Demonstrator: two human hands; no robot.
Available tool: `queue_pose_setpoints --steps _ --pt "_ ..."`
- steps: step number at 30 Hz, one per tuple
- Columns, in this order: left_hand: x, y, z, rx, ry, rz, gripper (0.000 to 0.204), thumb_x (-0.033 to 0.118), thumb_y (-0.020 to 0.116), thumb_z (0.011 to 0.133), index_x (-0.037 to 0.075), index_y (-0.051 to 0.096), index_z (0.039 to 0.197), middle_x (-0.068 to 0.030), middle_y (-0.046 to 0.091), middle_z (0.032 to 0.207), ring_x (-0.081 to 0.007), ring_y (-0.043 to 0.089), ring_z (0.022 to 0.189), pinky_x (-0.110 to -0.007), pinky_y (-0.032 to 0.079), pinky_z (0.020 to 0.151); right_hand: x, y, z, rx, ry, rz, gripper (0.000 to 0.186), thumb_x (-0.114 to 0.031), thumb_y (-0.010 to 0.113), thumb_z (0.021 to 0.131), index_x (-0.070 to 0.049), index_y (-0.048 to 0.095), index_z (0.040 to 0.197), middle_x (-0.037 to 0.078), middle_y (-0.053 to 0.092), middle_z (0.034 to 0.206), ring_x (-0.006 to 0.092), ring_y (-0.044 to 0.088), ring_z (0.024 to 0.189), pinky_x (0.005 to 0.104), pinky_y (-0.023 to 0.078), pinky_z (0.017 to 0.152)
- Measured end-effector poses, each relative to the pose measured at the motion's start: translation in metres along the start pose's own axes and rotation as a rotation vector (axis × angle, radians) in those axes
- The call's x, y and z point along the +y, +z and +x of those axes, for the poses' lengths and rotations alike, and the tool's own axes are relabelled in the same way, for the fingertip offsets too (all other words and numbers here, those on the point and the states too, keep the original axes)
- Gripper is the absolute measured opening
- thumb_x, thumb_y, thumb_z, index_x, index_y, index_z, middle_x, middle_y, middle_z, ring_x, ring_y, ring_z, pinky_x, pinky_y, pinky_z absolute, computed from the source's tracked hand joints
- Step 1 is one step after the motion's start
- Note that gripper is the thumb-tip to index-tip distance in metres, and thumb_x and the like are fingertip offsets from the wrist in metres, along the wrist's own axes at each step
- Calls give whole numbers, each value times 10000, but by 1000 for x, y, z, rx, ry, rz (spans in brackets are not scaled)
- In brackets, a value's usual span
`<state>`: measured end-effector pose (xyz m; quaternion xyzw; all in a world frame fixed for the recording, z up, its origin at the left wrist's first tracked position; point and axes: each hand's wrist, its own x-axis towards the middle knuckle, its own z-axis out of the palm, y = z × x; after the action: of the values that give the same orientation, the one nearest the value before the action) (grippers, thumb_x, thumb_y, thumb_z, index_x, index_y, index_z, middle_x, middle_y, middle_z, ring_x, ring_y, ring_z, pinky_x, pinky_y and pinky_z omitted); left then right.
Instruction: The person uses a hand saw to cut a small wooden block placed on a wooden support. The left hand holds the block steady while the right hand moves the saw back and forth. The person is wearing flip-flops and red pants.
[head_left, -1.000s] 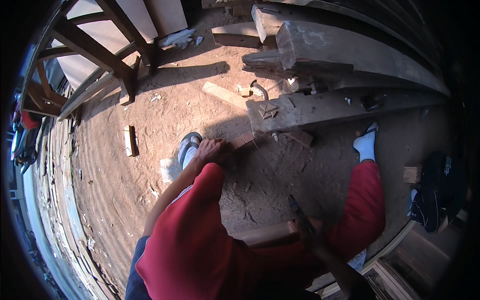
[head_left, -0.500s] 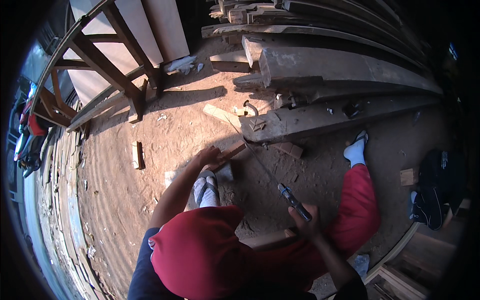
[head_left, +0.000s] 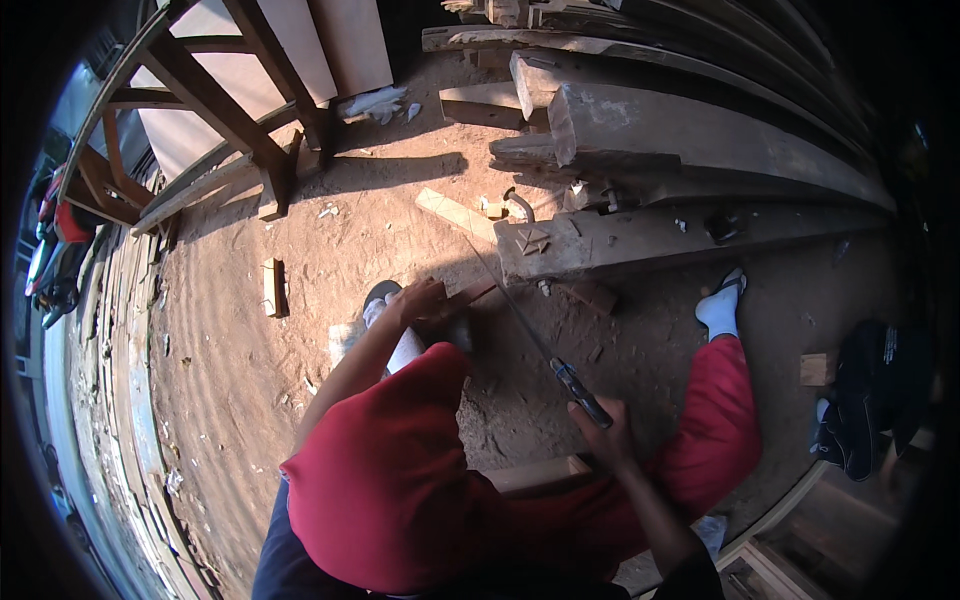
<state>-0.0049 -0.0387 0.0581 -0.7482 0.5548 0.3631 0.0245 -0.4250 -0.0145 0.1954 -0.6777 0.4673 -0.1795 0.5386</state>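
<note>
The right hand [head_left: 600, 420] has its fingers wrapped around the dark handle of a handsaw [head_left: 570, 380], whose thin blade slants forward and to the left from those fingers. The left hand [head_left: 420, 298] lies at the near end of a narrow wooden strip [head_left: 468, 297]; whether its fingers are clamped on the strip or only resting there, I cannot tell. The strip runs rightward from the left fingers to where the blade crosses its far end, though contact between them is unclear. Just past that end is a squared timber beam [head_left: 620, 238], small wood offcuts [head_left: 533, 240] on its tip. A pale plank [head_left: 455, 213] lies on the ground beyond the left fingers; a sandalled foot [head_left: 376, 312] is just beside them.
</note>
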Motion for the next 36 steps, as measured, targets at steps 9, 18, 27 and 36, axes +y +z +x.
queue_pose_setpoints --steps 9,18,27,36 --pt "-26 63 10 303 340 158 320 380 703 919 106 752 1076 -139 741 961 -340 736 977 -459 592 825 -3 68 78 -26 -10 -14 407 -218 688 1006 -4 518 704 50 427 589 87 440 599 362 375 543" --pt "-25 62 5 401 334 97 268 366 716 844 138 739 984 -77 712 924 -299 735 891 -438 588 758 42 127 136 93 -172 -36 373 -179 684 986 2 533 697 123 485 577 140 485 534 398 373 526" --pt "-15 65 11 455 378 88 189 322 710 839 143 734 894 -69 687 840 -302 730 830 -438 581 694 75 112 115 81 -174 -28 358 -160 717 937 4 547 669 144 517 564 253 542 484 406 386 506" --pt "-15 60 0 449 339 90 179 315 703 847 142 740 874 -77 710 841 -302 736 840 -442 582 699 94 86 73 53 -104 -39 356 -162 695 974 -24 535 688 59 456 568 91 463 553 367 370 511"
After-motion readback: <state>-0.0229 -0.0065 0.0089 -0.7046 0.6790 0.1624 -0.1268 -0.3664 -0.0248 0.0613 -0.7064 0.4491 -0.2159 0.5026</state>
